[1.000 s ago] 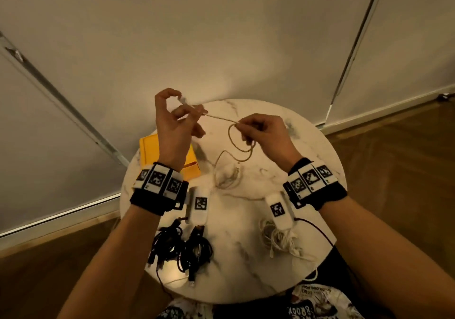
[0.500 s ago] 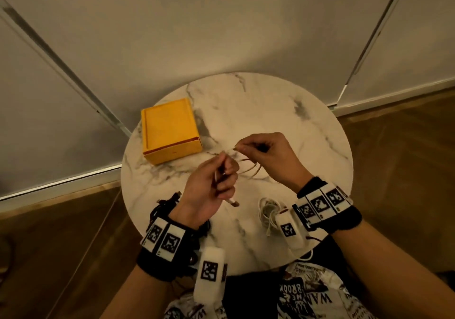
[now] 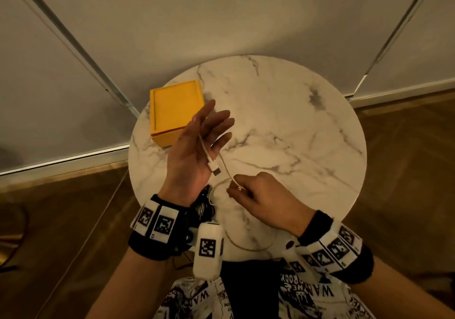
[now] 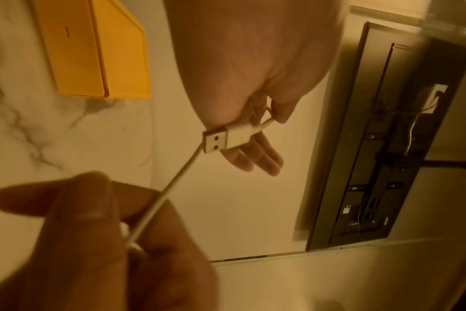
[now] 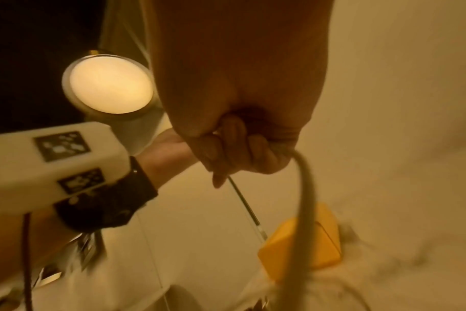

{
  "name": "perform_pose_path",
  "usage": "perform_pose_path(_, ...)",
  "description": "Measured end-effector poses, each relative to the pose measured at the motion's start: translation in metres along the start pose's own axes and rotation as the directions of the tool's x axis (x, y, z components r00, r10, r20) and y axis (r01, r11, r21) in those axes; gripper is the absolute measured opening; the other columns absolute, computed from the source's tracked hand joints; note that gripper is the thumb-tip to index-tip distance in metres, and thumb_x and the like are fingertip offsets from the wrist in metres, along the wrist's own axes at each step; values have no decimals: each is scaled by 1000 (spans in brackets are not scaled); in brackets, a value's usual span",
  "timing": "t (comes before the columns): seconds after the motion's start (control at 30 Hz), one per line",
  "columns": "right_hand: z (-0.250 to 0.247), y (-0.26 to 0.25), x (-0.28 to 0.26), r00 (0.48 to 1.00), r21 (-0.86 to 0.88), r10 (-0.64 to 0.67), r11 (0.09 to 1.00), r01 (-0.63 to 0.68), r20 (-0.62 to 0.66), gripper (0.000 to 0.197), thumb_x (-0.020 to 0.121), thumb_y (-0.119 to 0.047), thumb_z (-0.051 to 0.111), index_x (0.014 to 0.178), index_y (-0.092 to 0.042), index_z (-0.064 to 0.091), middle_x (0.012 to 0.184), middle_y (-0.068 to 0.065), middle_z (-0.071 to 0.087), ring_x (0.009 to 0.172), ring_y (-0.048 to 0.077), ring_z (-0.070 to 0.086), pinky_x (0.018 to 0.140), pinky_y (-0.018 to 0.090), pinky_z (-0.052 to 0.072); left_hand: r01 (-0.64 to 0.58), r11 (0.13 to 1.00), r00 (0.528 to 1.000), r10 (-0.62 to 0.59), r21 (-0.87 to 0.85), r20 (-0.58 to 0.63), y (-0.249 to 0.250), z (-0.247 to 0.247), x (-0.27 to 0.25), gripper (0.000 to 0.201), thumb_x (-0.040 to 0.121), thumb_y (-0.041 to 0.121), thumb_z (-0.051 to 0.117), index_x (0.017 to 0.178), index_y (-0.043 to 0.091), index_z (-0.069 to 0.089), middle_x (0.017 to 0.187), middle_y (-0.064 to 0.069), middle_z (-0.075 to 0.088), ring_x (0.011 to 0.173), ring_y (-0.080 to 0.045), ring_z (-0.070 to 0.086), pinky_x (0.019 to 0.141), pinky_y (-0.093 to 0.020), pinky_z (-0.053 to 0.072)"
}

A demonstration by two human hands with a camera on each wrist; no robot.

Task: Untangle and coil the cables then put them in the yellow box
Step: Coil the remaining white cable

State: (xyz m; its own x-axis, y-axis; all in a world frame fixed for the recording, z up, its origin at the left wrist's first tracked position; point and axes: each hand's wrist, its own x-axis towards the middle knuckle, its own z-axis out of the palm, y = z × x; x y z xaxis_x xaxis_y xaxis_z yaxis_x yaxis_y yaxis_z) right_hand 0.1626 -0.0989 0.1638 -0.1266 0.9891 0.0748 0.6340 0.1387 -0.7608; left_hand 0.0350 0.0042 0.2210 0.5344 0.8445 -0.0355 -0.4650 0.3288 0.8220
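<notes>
My left hand (image 3: pixel 197 146) is raised over the marble table (image 3: pixel 283 121), palm up with straight fingers. A white cable (image 3: pixel 225 168) is tucked under its thumb, and the USB plug (image 3: pixel 214 168) lies on the heel of the palm. The left wrist view shows the plug (image 4: pixel 224 138) and the thumb pinching the cord. My right hand (image 3: pixel 248 193) pinches the same cable just below the plug; its slack loops down to the table's near edge (image 3: pixel 246 247). The yellow box (image 3: pixel 176 112) sits at the table's left rim, just beyond my left fingers.
A bundle of black cables (image 3: pixel 204 208) lies on the table under my left wrist, partly hidden. The round table stands against a pale wall, with wooden floor on both sides. A lit round lamp (image 5: pixel 109 86) shows in the right wrist view.
My left hand has uncurled its fingers and lifted toward the yellow box, with the USB plug now lying on its palm. My right hand has drawn back toward me along the cable.
</notes>
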Motion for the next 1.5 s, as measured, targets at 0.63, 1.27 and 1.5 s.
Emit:
perform_pose_path(0.63, -79, 4, -8, 967, -484, -205, 868, 108, -152, 10, 86, -22, 57, 93, -16, 61, 75, -2, 65, 57, 26, 60, 47, 38, 49, -117, 199, 809, -549, 973, 210, 17, 10, -3, 43, 97, 40, 50, 70, 8, 61, 49, 6, 47, 43, -3, 44, 48, -12, 32)
perform_pose_path(1.27, -1, -38, 18, 994, 155, 56, 987, -40, -99, 12, 92, -9, 49, 102, -11, 55, 77, -3, 48, 74, 5, 40, 70, 5, 39, 385, 923, 826, -344, 0, 446, 9, 43, -20, 45, 100, 15, 27, 135, -10, 42, 56, 0, 51, 46, -10, 50, 49, -21, 37)
perform_pose_path(1.5, 25, -10, 9, 995, -134, 22, 991, -8, 101, 28, 101, -37, 43, 83, -18, 53, 67, 11, 58, 65, 33, 56, 60, 41, 41, 158, 986, 985, -161, 47, 69, 18, 2, -9, 43, 99, 13, 37, 136, -9, 41, 78, 0, 64, 66, -11, 60, 64, -22, 49)
